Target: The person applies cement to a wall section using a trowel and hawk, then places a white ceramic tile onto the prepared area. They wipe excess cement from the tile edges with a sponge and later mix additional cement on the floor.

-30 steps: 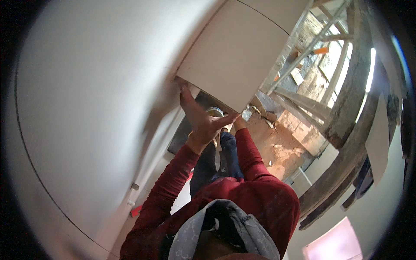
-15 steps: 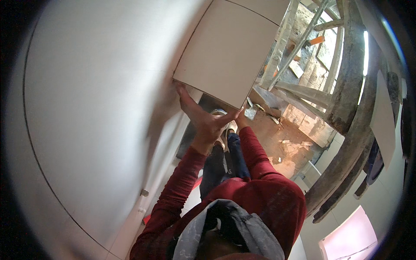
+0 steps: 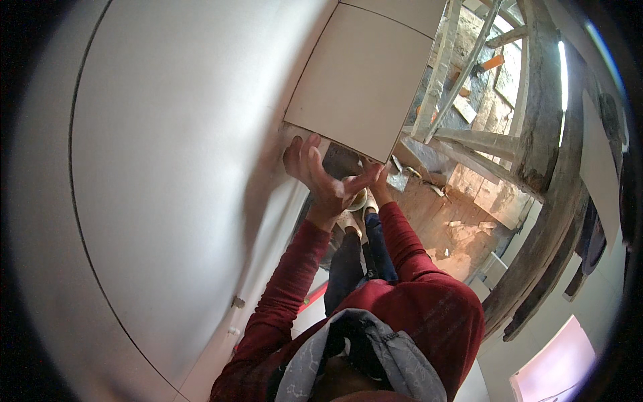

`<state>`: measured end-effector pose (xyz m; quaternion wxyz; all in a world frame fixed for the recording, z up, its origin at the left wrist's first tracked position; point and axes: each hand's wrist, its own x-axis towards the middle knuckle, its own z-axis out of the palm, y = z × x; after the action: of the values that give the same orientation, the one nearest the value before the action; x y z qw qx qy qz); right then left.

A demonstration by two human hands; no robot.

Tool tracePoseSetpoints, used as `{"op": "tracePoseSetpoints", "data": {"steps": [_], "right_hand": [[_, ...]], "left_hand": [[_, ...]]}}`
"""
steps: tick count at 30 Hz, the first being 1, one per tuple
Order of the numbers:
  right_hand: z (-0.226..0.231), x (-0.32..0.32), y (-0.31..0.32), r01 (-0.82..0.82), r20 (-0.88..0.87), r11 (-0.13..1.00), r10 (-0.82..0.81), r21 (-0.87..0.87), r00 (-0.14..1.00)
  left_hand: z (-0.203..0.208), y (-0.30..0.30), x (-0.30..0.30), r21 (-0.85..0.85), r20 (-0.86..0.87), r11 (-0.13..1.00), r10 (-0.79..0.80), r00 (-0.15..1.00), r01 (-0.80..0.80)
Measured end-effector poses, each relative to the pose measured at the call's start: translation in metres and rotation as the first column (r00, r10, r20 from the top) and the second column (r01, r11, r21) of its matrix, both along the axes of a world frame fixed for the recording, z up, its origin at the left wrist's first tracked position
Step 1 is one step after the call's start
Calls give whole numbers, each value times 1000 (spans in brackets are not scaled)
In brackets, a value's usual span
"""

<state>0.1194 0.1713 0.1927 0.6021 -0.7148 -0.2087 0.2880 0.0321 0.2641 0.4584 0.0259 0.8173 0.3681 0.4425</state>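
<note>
A large pale square tile (image 3: 365,74) lies flat against the white tiled wall (image 3: 167,167). My left hand (image 3: 320,171) is under its lower edge, palm showing and fingers spread, with the fingertips touching the edge near the left corner. My right hand (image 3: 379,179) is at the tile's lower right corner and seems to grip it, though it is partly hidden behind my left thumb. Both red sleeves reach up from my body at the bottom of the view.
A rough wooden ladder and frame (image 3: 469,74) stand to the right of the tile. Below lies a dusty floor with rubble and tile pieces (image 3: 462,221). My legs and shoes (image 3: 355,218) are under the hands. A pale opening (image 3: 562,362) shows at the lower right.
My left hand has moved a little left along the tile's lower edge and its fingers have spread wider. The tile stays against the wall and my right hand stays at its corner.
</note>
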Motion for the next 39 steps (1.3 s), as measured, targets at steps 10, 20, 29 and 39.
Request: {"op": "tracePoseSetpoints", "data": {"steps": [10,20,29,39], "right_hand": [[27,-12,5,-6,229,992,35,-125,973],[32,-15,8,-11,307,997,33,-73,951],[11,-22,7,16,60,1000,-17,15,998],[-46,-15,1,95,-523,973,29,208,852]], "left_hand": [[-5,12,2,148,29,988,-44,999,39],[-44,18,10,196,211,978,-116,971,74],[-31,24,2,188,124,973,-162,979,137],[-19,16,-18,229,47,954,-209,977,193]]}}
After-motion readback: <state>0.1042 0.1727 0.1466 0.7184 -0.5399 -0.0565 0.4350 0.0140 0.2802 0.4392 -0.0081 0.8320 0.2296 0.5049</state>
